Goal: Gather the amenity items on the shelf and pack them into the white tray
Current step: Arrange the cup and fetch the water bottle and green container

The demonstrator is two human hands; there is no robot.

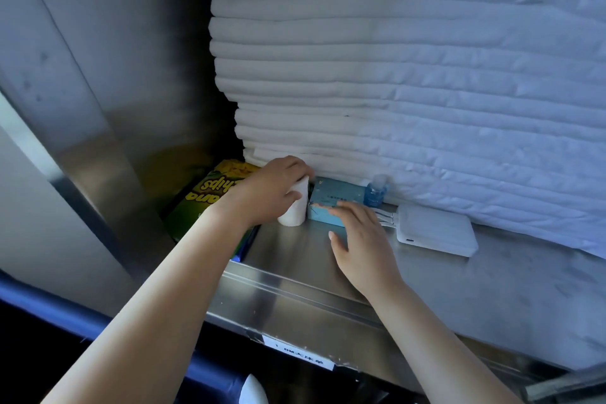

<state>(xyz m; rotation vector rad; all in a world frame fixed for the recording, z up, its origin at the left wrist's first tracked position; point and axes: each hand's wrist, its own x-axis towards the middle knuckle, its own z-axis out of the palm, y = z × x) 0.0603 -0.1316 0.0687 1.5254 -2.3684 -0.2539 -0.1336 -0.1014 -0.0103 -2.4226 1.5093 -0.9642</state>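
Note:
On the steel shelf (288, 246) my left hand (272, 190) grips a white cylindrical roll (295, 210) that stands upright. Right beside the roll lies a light blue box (337, 197). My right hand (357, 236) reaches over the box's near side with fingers fairly straight, touching its top edge. A small clear blue bottle (376, 192) stands just past the box against the linen. The white tray is not in view.
A tall stack of folded white linen (393, 75) fills the shelf behind the items. A white power bank with cables (436, 233) lies to the right. A green and yellow snack bag (210, 193) lies at the left. The shelf's front lip (295, 305) carries a label.

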